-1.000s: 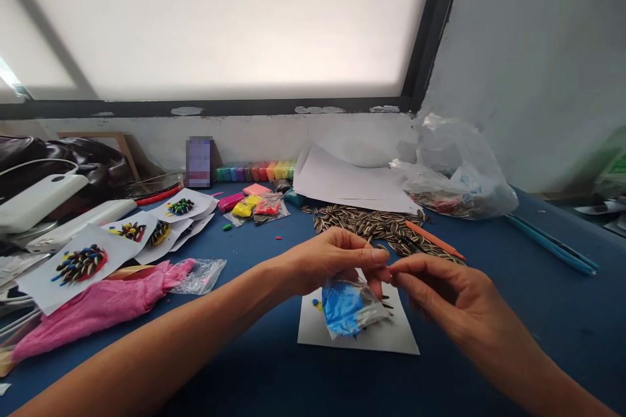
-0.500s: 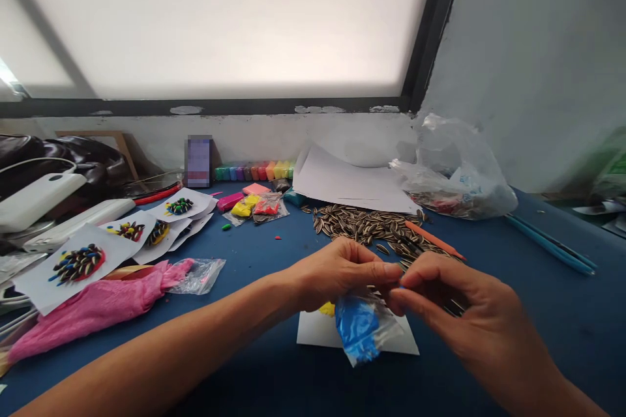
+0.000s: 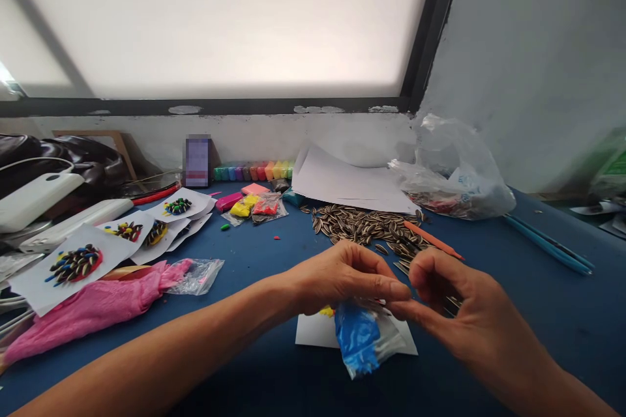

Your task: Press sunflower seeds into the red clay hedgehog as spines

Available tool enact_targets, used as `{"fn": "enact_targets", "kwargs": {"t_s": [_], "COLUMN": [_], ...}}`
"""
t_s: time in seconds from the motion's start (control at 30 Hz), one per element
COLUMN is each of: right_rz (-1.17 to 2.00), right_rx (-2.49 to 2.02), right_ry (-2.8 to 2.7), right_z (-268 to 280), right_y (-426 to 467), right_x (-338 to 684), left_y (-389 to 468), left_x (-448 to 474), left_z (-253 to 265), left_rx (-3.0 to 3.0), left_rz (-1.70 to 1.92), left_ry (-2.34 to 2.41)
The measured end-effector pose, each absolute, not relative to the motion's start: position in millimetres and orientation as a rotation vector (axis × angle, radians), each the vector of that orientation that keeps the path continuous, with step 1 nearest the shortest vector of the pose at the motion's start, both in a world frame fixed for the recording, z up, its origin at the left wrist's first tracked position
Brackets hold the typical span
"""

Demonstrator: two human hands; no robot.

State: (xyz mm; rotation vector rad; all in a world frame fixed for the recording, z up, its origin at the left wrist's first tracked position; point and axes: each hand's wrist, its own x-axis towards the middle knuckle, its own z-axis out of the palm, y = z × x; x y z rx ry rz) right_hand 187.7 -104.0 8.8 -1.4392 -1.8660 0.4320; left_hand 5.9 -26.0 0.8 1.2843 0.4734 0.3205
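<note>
Near the table's front middle, my left hand [image 3: 345,277] is closed in a pinch on a clear plastic bag of blue clay [image 3: 359,339], which hangs below its fingers. My right hand [image 3: 462,306] meets it from the right, its thumb touching the left fingertips and its forefinger curled. Something dark and thin shows inside the right hand's curl; whether it is held I cannot tell. Under the bag lies a white paper card [image 3: 317,332] with yellow and a little red clay on it, mostly hidden. Behind the hands spreads a pile of striped sunflower seeds [image 3: 355,221].
At left lie cards with seed-and-clay designs [image 3: 75,265] and pink clay [image 3: 112,306]. Farther back are small clay packs [image 3: 244,205], a phone [image 3: 197,163], white paper sheets [image 3: 347,179] and a plastic bag [image 3: 464,176]. An orange pencil-like stick [image 3: 433,240] lies beside the seeds.
The right forefinger has lifted away from the thumb, and the small blue bit between the fingertips is out of sight. The clay bag hangs slightly lower.
</note>
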Motion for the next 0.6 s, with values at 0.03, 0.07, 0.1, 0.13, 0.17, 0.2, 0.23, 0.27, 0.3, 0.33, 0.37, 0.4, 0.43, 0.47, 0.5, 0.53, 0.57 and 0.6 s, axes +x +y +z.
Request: {"fn": "enact_targets", "kwargs": {"t_s": [0.03,0.07,0.1,0.13,0.17,0.2,0.23,0.27,0.3,0.33,0.37,0.4,0.43,0.47,0.5,0.53,0.57,0.6], "right_rz": [0.455,0.478,0.498,0.511,0.513,0.505,0.493,0.482,0.474,0.473,0.478,0.489,0.504,0.518,0.534,0.55,0.565,0.582], "right_rx": [-1.439,-1.435,-1.429,-1.424,-1.417,-1.412,-1.404,-1.391,-1.377,-1.362,-1.355,-1.354,-1.359,-1.371,-1.388,-1.405,-1.421,-1.437], "right_ry": [-1.877,-1.882,-1.881,-1.874,-1.864,-1.849,-1.837,-1.826,-1.821,-1.818,-1.816,-1.813,-1.805,-1.787,-1.762,-1.732,-1.703,-1.679], "right_z": [8,8,8,8,9,9,10,10,11,11,12,13,14,15,15,16,17,17], "right_y": [-104,-104,-105,-105,-106,-106,-107,-107,-107,-107,-107,-106,-106,-106,-105,-105,-104,-103], "right_x": [187,186,185,184,183,182,182,182,182,183,184,185,186,187,188,189,190,190], "left_y": [-26,-27,-27,-27,-27,-27,-27,-27,-28,-28,-28,-27,-26,-23,-18,-12,-4,5], "left_x": [6,7,7,7,7,7,7,6,6,5,4,4,3,2,0,-2,-5,-8], "left_z": [1,1,2,2,1,1,1,1,2,3,4,6,8,10,12,13,13,12], "left_rx": [1.288,1.296,1.303,1.308,1.317,1.326,1.336,1.349,1.362,1.377,1.391,1.412,1.431,1.439,1.438,1.399,1.331,1.243], "left_rz": [0.322,0.325,0.333,0.344,0.357,0.369,0.375,0.375,0.374,0.37,0.369,0.37,0.372,0.378,0.388,0.407,0.446,0.509], "left_ry": [0.48,0.486,0.493,0.501,0.512,0.52,0.525,0.527,0.522,0.511,0.498,0.488,0.481,0.478,0.484,0.497,0.516,0.55]}}
